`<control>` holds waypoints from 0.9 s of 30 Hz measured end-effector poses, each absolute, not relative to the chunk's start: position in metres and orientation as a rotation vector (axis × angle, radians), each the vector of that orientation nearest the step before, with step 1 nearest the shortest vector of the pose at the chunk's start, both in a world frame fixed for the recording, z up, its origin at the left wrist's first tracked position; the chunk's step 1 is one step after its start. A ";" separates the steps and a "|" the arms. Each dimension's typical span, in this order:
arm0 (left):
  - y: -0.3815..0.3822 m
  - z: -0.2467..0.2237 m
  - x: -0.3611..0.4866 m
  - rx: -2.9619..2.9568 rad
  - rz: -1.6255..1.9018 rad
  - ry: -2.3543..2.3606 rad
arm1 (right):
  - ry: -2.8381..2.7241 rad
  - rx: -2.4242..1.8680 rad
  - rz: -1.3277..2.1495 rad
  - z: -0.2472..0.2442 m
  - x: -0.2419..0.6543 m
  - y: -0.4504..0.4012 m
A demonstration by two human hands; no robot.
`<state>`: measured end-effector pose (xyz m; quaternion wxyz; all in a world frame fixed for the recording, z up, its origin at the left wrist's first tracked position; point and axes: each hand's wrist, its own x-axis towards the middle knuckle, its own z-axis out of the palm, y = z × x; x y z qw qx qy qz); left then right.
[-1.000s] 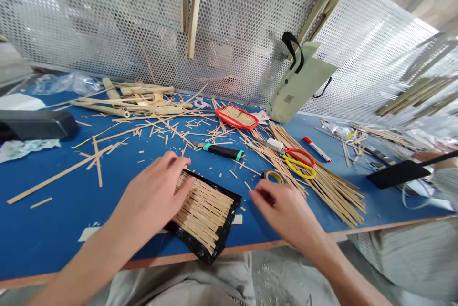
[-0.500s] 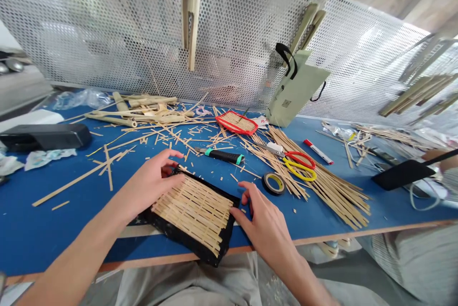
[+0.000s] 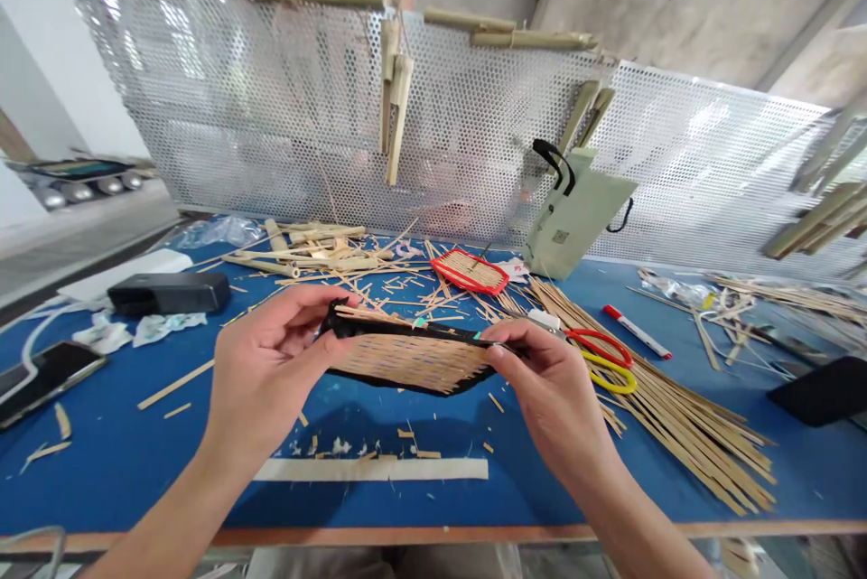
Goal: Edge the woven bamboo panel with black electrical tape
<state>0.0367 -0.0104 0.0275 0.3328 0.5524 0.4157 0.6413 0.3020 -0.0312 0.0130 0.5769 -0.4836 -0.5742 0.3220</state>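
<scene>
Raised above the blue table is a woven bamboo panel point(image 3: 413, 360) with black tape along its edges, tilted so that I look along it at a low angle. My left hand point(image 3: 271, 358) pinches its left end, thumb in front and fingers behind. At the right end, my right hand point(image 3: 548, 380) grips the black edge between thumb and fingers. Some thin strips stick out along the panel's top edge. Below it on the table lies a pale flat strip point(image 3: 379, 469) with small scraps beside it.
Behind are a red-edged woven panel point(image 3: 470, 271), bamboo pieces point(image 3: 318, 245) and a pale green bag point(image 3: 575, 218). To the right lie red-and-yellow scissors point(image 3: 610, 371), a marker point(image 3: 637, 331) and many bamboo strips point(image 3: 677, 416). A black case point(image 3: 169, 293) and a phone point(image 3: 51, 380) are at left.
The woven panel has been lifted off the table and tilted, uncovering the pale strip. My right hand has closed on its right edge. The view has tipped upward.
</scene>
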 end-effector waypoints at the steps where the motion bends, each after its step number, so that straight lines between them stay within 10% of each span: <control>1: -0.008 0.024 0.036 1.415 1.703 1.060 | -1.331 -1.093 0.746 0.018 0.298 -0.025; 27: 0.000 -0.022 0.050 1.250 1.611 1.247 | -0.903 -0.965 1.009 -0.015 0.267 0.000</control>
